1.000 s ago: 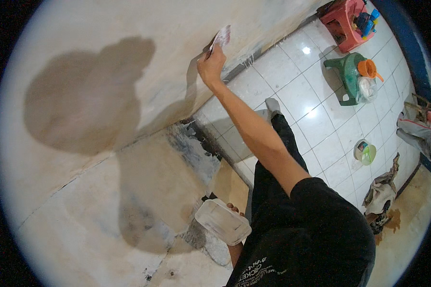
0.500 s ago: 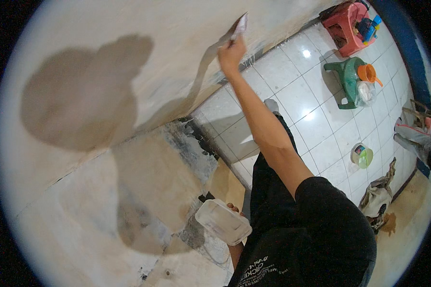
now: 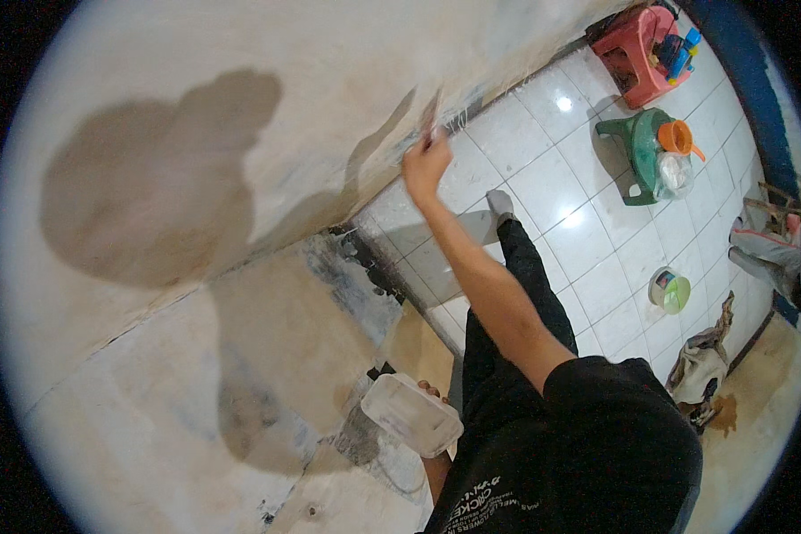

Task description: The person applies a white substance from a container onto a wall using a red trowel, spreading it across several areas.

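Observation:
My right hand point(image 3: 426, 169) is closed round a flat scraper point(image 3: 432, 114), its blade smeared by motion. Hand and tool are at the lower part of the stained, patchy wall point(image 3: 329, 53), close to where it meets the floor; whether the blade touches the wall I cannot tell. Lower in view, my left hand point(image 3: 431, 389) grips a translucent white plastic tub point(image 3: 411, 414) by its side and from beneath. Whitish residue coats the tub, which is tilted toward me.
White tiles point(image 3: 552, 182) cover the floor at right. On it stand a green stool point(image 3: 643, 147) with an orange dipper point(image 3: 676, 136) and a plastic bag, a red stool point(image 3: 632, 53) holding tools, and a light-green tub point(image 3: 672, 292). A crumpled cloth point(image 3: 699, 365) lies at lower right.
My right hand has moved down along the wall toward the floor with the scraper. My left hand and the tub have stayed almost in place.

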A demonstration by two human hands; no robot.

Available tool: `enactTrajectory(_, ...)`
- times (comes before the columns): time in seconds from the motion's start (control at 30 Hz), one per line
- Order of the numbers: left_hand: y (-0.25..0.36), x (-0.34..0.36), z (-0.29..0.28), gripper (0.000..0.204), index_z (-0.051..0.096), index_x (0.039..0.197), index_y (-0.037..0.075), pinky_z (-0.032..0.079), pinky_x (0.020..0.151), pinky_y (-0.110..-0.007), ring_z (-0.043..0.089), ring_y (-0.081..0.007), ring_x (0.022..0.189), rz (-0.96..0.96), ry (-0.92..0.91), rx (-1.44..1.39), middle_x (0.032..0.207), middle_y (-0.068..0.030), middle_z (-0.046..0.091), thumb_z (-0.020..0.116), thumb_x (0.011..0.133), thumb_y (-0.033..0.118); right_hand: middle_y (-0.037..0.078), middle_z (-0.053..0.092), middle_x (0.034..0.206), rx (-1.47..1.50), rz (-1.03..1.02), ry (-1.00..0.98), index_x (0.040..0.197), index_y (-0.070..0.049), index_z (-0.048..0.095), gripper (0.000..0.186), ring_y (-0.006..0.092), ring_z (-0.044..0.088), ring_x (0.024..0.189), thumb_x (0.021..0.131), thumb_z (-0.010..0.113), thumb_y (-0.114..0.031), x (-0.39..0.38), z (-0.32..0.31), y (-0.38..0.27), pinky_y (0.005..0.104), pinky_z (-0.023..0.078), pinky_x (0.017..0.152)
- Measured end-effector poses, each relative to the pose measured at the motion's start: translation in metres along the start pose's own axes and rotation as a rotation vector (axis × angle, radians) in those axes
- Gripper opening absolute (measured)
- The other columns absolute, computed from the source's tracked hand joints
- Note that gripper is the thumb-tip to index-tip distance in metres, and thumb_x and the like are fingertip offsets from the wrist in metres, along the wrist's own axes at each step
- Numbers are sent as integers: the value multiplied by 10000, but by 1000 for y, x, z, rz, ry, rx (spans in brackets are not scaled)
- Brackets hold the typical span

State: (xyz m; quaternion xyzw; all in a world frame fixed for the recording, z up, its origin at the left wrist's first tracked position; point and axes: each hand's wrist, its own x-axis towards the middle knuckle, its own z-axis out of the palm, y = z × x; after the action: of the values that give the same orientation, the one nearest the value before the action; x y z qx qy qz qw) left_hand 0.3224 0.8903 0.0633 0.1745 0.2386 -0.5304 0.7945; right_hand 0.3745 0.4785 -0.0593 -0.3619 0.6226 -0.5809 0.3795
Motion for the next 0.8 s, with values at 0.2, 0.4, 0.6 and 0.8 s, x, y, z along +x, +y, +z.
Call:
enactTrajectory(0.2,19,3,-25,716,374,1293,97,323,964,-539,415,-348,1139,-122,-10,28,1212,-168,421,628,756,497,202,553,679,-8,-208,-36,881,43,546,168,294,536,588,738,458,41,69,41,-9,363,423,575)
enactTrajectory(0.4,6,0,-11,720,375,1286,96,329,962,-534,420,-345,1132,-18,10,100,1201,-169,433,632,752,504,238,531,708,51,-82,-388,1148,-54,578,462,312,492,554,719,467,79,-56,-16,3,358,410,540)
enactTrajectory(0.6,-6,-8,-9,692,388,1319,148,370,951,-559,420,-373,1143,36,-24,37,1233,-200,397,593,784,537,210,564,721,-90,-201,11,960,39,561,257,308,526,620,718,474,40,35,-31,22,378,414,570)
enactTrajectory(0.8,64,-13,-73,690,380,1290,91,280,994,-509,431,-341,1122,-433,17,49,1238,-151,446,555,788,530,189,519,645,-106,-353,72,879,59,505,208,333,504,574,672,507,46,73,43,10,407,401,544)
